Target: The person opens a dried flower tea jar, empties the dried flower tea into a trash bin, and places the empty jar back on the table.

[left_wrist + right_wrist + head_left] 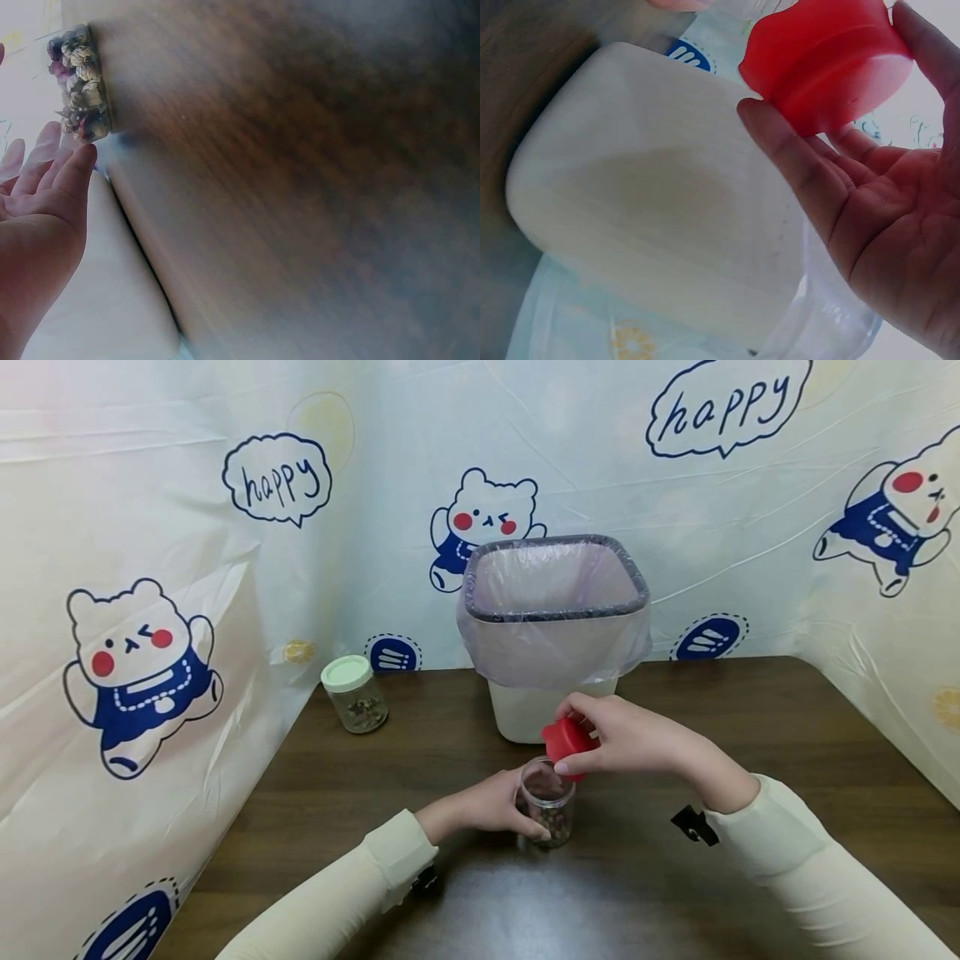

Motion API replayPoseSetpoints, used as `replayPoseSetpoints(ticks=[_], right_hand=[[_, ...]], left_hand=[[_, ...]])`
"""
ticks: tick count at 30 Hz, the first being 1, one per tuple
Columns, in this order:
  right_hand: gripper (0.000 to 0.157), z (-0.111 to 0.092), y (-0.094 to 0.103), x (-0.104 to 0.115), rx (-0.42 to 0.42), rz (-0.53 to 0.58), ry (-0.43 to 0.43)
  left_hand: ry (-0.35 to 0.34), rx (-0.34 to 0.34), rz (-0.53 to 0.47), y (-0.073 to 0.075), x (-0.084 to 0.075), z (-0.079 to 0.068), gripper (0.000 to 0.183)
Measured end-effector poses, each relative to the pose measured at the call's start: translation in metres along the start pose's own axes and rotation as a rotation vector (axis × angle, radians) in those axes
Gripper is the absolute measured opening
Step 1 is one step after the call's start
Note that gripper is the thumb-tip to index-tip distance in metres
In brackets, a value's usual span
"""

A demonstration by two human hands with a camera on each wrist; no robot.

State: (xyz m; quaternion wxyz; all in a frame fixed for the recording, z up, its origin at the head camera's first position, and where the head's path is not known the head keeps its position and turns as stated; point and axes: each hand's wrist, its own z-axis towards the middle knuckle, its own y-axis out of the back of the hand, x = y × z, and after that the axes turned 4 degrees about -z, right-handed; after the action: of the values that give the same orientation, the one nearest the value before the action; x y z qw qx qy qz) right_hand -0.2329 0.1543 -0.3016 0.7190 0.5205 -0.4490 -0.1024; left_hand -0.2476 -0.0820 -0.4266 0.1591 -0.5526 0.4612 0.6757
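Note:
Around the clear open jar (553, 818) curl the fingers and thumb of my left hand (491, 802). Dried flower buds (81, 79) show in the jar's lower part in the left wrist view. My right hand (626, 735) pinches a small red cup (564, 742) with a wavy rim, between thumb and fingers. That red cup (829, 64) is tilted over the right side of the jar's mouth; its inside is hidden in both views.
Behind the hands stands a pale bin (555, 652) lined with a plastic bag. Toward the back left of the dark wooden table (315, 793) is a second jar (362, 703) with a light green lid and some contents. A printed curtain (390, 485) hangs behind.

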Motion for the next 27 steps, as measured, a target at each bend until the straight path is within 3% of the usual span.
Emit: replayPoseSetpoints(ticks=[7,17,27], right_hand=[[0.058,-0.005,0.002,-0.012,-0.02,0.104,-0.028],[0.07,-0.013,0.004,-0.025,-0.032,0.156,-0.025],[0.067,-0.015,0.003,-0.031,-0.043,0.211,-0.045]], left_hand=[[-0.011,-0.005,0.006,-0.001,0.001,0.0,0.062],[0.006,-0.021,0.005,-0.002,0.002,0.0,0.06],[0.012,-0.018,0.007,-0.002,0.0,0.0,0.058]])
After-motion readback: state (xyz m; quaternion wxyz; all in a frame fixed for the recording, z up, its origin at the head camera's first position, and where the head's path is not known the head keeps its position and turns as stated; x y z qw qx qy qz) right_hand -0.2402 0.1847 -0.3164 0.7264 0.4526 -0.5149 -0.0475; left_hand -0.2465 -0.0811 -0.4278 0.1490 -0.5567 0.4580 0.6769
